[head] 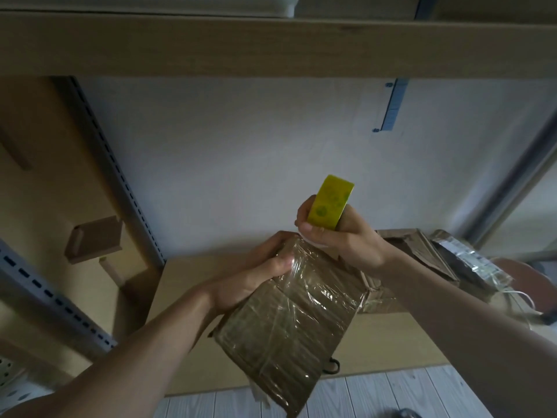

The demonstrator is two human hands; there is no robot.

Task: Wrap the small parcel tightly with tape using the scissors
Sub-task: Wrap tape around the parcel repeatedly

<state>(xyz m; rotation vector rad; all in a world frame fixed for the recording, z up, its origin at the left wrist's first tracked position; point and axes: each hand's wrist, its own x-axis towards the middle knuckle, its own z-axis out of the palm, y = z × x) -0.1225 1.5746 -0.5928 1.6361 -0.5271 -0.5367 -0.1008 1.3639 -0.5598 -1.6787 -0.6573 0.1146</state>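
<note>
White wall (pixel 241 161) backs a cardboard-topped desk (pixel 391 342). Left hand (pixel 259 273) grips the parcel (pixel 295 321) at its far corner, tilted above the desk; right hand (pixel 340 236) clutches the yellow tape roll (pixel 330 203) just beyond it.

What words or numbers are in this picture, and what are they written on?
None can be read.
Tape roll: green round marks on yellow, too blurred to tell whether they are letters.
Label on the package at the far right: dark print, too blurred to read.
Small parcel: no writing shows, only shiny clear tape over brown card.
</note>
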